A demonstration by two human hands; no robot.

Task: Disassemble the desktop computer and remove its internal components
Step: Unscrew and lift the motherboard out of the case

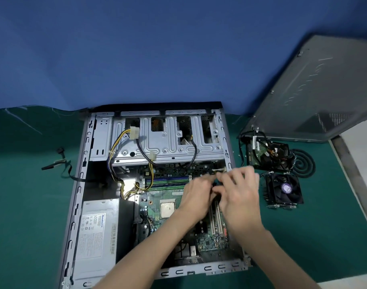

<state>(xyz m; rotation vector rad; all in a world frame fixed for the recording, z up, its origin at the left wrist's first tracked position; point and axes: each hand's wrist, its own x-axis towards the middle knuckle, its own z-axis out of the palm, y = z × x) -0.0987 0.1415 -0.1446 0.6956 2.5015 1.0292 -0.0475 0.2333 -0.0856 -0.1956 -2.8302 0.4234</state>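
Where hands (196, 192) (240, 191) converge, mobo (154, 205) lies beneath.

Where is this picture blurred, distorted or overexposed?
Head view: the left hand and right hand are smeared by motion, so their grip is unreadable; the wide lens bows the computer case; a bright glare patch sits beside the yellow wires.

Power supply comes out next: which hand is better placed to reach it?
Left, probably. The power supply sits at the left of the case, nearer the left hand; the right hand is farther off, by the right wall.
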